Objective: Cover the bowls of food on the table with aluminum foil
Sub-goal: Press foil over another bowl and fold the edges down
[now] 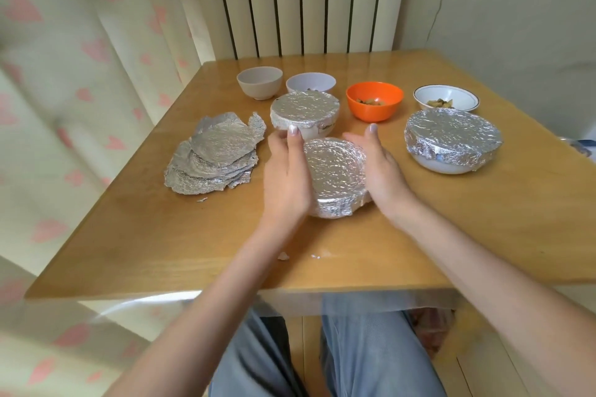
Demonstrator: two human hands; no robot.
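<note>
A foil-covered bowl (335, 176) stood on the wooden surface (322, 261) near its middle, flanked by both hands. The left hand (287, 177) was laid against the bowl's left side with fingers straight and pressed to the foil; the right hand (377, 167) was held flat along the right side, fingers extended, touching or just beside the foil edge. Neither hand was curled round the bowl.

The foil sheet was seen sunk slightly in the middle, with its skirt folded down over the rim at the near side. The step in hand was judged to be the crimping of that skirt. It would be done well if the palms were worked round the rim in small stages, the foil being pressed inward and downward under the lip, so that no gap was left and the thin sheet was not torn.

Two more covered bowls were present: one just behind (304, 113) and a larger one to the right (453, 140). Four bowls at the back were not yet covered: a beige bowl (259, 82), a pale lilac bowl (311, 82), an orange bowl (374, 100) and a white rimmed bowl (446, 98). A stack of crumpled foil sheets (214, 153) lay to the left, within reach.
</note>
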